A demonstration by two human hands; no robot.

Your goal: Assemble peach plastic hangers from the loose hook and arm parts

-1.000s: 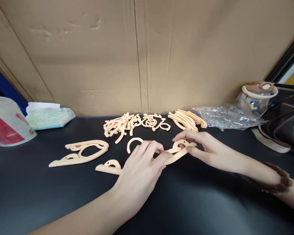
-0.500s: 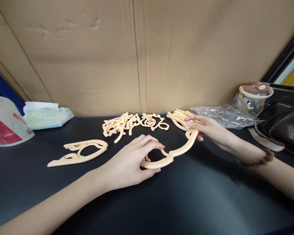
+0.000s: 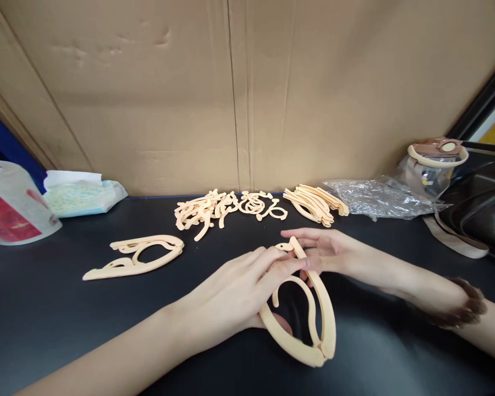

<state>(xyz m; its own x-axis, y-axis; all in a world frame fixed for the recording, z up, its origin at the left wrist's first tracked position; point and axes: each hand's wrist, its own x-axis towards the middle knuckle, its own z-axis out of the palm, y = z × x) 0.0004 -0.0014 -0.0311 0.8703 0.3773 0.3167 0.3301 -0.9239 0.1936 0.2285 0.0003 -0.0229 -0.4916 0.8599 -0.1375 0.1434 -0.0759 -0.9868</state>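
Observation:
A cream plastic folding hanger [image 3: 313,324], folded into a narrow loop, lies on the black table [image 3: 107,335] in front of me. My left hand [image 3: 239,294] grips its left arm, thumb under and fingers over the top. My right hand [image 3: 325,254] touches the hanger's far tip, fingers stretched out against it. Another folded hanger [image 3: 138,257] lies to the left. At the back lie a heap of small cream hook parts [image 3: 226,208] and a stack of curved cream arms [image 3: 315,203].
A cardboard wall [image 3: 239,93] closes off the back. At the left stand a plastic-wrapped pack [image 3: 8,212] and a tissue pack [image 3: 82,195]. A crumpled clear bag [image 3: 379,198], a lidded bottle [image 3: 435,159] and a dark bag [image 3: 482,209] sit at the right.
The hanger's two arms were spread wide between my hands; both hands have come together and nearer me, folding it into a closed loop.

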